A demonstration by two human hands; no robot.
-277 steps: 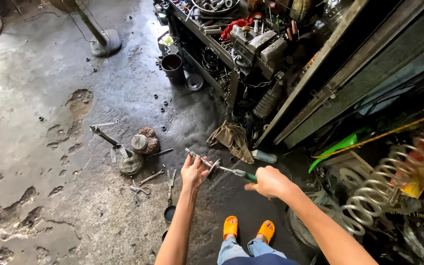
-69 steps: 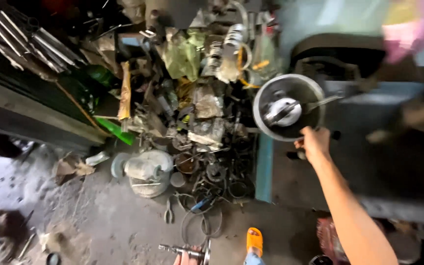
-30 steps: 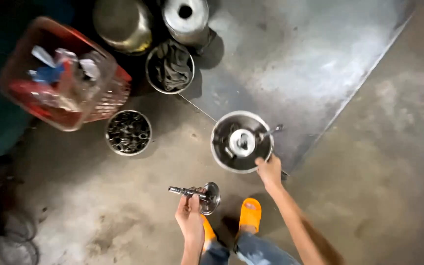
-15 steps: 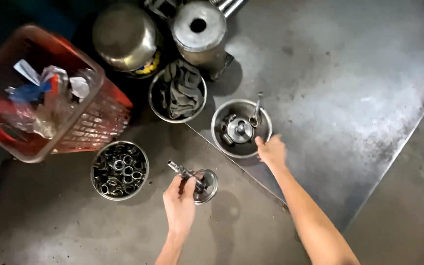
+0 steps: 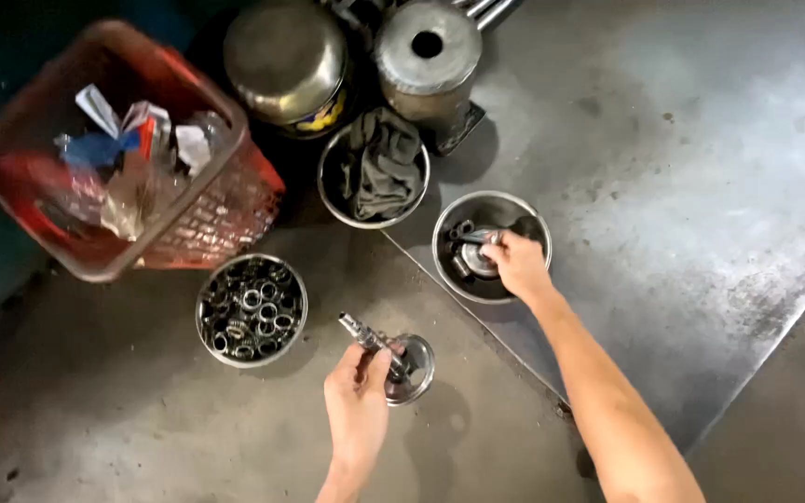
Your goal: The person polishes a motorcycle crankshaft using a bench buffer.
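Gripping a metal shaft (image 5: pixel 372 340) with a round flange at its end, the left hand (image 5: pixel 358 401) sits at about 6 o'clock in the view, fingers wrapped narrowly around the stem; the flange points toward 3 o'clock and the thin threaded tip toward 10 o'clock. The shaft is held above the floor (image 5: pixel 188 438), just beside the bowl of rings (image 5: pixel 252 310), which lies at 9 o'clock from the hand.

At 1 o'clock from the left hand, the right hand (image 5: pixel 517 263) reaches into a steel bowl (image 5: pixel 449 270) and its fingers close around a small metal part (image 5: pixel 477 236) lying among other parts inside; how tightly they pinch it cannot be told.

A third bowl holding a dark rag (image 5: pixel 379 168) stands at 10 o'clock from the steel bowl, almost touching it. Behind it stand two metal cans (image 5: pixel 286 56) at 12 o'clock. A red basket (image 5: pixel 235 210) full of scraps sits at 10 o'clock, near the bowl of rings. A steel sheet (image 5: pixel 701 186) covers the floor on the right side.
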